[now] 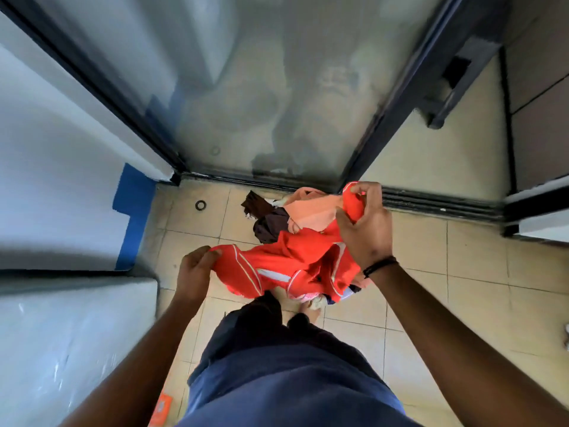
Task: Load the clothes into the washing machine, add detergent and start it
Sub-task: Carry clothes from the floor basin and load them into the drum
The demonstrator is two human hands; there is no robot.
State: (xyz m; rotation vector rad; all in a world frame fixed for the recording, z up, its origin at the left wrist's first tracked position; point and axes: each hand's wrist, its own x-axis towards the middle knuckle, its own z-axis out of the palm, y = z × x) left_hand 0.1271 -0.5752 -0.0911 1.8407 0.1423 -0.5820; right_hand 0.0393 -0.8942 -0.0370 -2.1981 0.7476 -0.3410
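Clothes: I'm holding a red garment with white piping (277, 266) stretched between both hands above the tiled floor (431, 272). Left hand (197, 272) pinches one end of it, thumb on top; right hand (365, 229) has its fingers curled round a bunched red fold, higher up. A peach piece (311, 208) and a dark brown garment (268, 223) lie in a heap just below and behind, near the sliding door track (431, 200). The white appliance (67, 334) at my left is probably the washing machine, though its opening isn't in view. My read: soft, light fabric, limp, nothing fragile, so it will sag and trail. Better to bunch it than hold by the edges, or gather the whole heap in one armful. An orange packet (161, 408) sits on the floor by my leg, its print too blurred to read. No other legible writing.
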